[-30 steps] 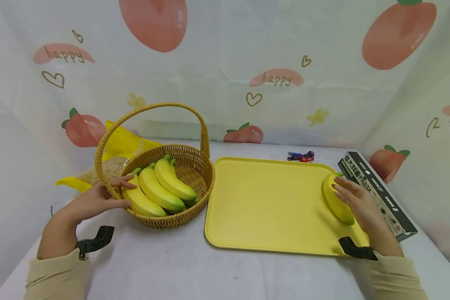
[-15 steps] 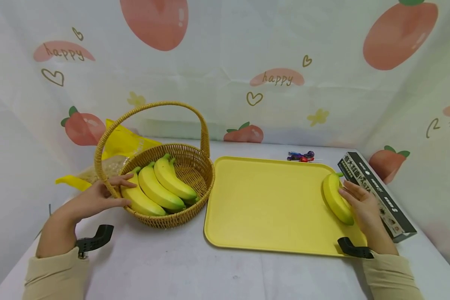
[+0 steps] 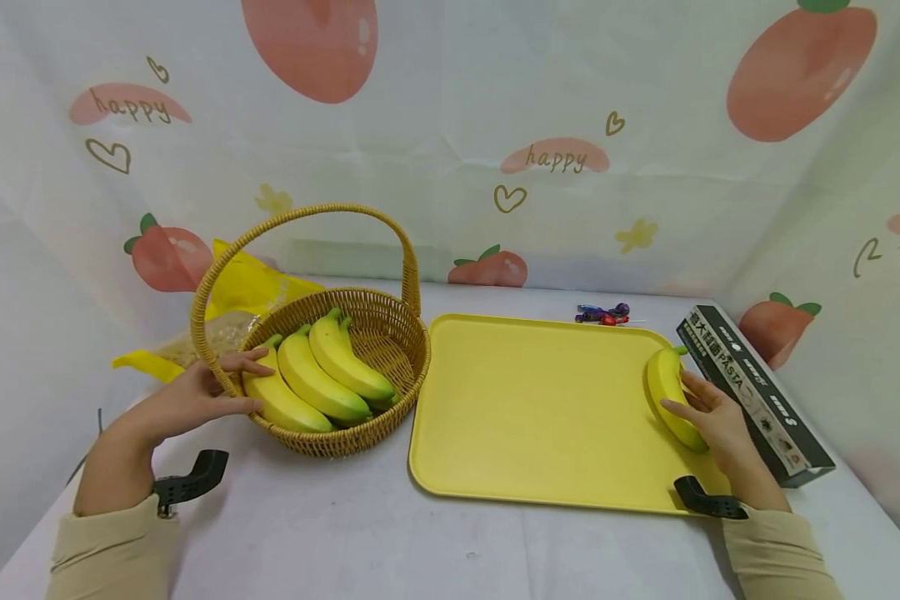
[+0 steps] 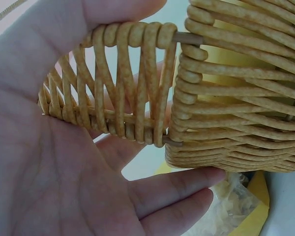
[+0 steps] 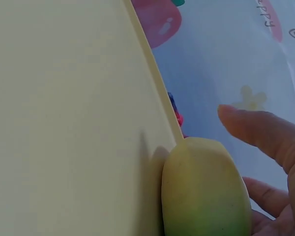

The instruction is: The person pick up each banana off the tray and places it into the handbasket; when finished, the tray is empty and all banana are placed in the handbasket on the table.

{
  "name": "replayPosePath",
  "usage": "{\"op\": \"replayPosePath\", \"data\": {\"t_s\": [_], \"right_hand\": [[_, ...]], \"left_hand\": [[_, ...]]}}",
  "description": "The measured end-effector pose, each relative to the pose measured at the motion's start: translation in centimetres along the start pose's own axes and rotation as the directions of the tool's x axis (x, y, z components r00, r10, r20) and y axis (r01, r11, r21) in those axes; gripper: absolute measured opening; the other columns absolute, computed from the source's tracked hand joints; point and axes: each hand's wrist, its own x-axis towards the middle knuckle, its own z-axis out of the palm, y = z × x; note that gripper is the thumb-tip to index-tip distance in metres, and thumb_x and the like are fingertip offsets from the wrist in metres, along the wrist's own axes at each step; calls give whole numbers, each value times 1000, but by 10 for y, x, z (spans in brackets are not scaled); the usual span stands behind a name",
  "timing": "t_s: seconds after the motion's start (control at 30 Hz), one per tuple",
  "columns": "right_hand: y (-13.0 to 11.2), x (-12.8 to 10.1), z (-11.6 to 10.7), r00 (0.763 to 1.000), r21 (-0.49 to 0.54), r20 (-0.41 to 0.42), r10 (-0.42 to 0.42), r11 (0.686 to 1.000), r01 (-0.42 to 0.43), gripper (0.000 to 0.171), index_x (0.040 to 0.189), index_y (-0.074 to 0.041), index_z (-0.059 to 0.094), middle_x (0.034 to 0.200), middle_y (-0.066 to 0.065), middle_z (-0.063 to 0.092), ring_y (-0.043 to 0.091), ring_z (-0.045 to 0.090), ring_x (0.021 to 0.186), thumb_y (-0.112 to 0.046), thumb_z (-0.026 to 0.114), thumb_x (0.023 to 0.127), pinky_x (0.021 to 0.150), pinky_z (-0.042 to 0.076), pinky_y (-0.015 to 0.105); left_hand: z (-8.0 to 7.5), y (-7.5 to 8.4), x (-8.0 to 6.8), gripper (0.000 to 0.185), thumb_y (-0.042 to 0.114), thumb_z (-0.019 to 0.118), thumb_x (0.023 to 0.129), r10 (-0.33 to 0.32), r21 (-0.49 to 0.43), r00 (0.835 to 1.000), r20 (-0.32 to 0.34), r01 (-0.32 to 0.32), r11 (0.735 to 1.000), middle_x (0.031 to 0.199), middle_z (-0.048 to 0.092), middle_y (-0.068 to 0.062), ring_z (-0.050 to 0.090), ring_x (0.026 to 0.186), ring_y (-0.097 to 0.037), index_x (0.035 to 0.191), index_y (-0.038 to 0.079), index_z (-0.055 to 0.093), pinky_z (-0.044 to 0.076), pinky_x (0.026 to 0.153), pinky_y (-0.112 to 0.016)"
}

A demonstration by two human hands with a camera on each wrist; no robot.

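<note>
Meanwhile the left hand (image 3: 195, 398) grips the rim of the wicker basket (image 3: 390, 333), fingers curled round the weave, bananas (image 3: 311, 379) just beside it. Well apart, the right hand (image 3: 712, 417) cups a single banana (image 3: 663, 387) lying on the yellow tray (image 3: 532, 408).

Staged tabletop set: printed fruit backdrop (image 3: 450, 150), cloth-covered table (image 3: 360, 533).
</note>
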Motion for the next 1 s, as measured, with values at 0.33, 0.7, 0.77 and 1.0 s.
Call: {"op": "replayPosePath", "data": {"t_s": [0.33, 0.7, 0.77, 1.0], "right_hand": [[7, 0, 1, 996, -105, 34, -78, 991, 81, 86, 149, -7, 7, 152, 25, 16, 41, 24, 136, -36, 61, 89, 79, 34, 0], [3, -1, 2, 982, -199, 86, -167, 963, 181, 81, 148, -2, 10, 149, 30, 18, 44, 32, 128, -30, 60, 91, 72, 32, -2], [0, -1, 2, 982, -201, 99, -159, 964, 177, 80, 148, -2, 12, 149, 30, 18, 44, 32, 129, -31, 60, 91, 71, 33, -2], [-11, -5, 3, 973, -231, 128, -195, 948, 220, 72, 146, 0, 21, 147, 30, 25, 49, 34, 128, -27, 60, 91, 70, 35, -1]], "left_hand": [[0, -1, 0, 40, 17, 67, 85, 2, 6, 1000, -2, -2, 1000, 148, 29, -24, 22, 134, -49, 121, 5, 57, 42, 79, -11], [-1, -1, -1, 39, 16, 68, 85, 10, 2, 1000, -5, -10, 1000, 148, 30, -25, 23, 133, -50, 121, 4, 58, 42, 79, -11], [-1, -1, -1, 39, 16, 68, 85, 10, 7, 1000, -7, -10, 1000, 147, 30, -25, 23, 133, -50, 120, 4, 58, 42, 79, -11], [0, -1, 0, 39, 16, 68, 85, 17, 5, 1000, -5, -17, 1000, 148, 30, -24, 23, 133, -50, 120, 4, 58, 42, 79, -10]]}}
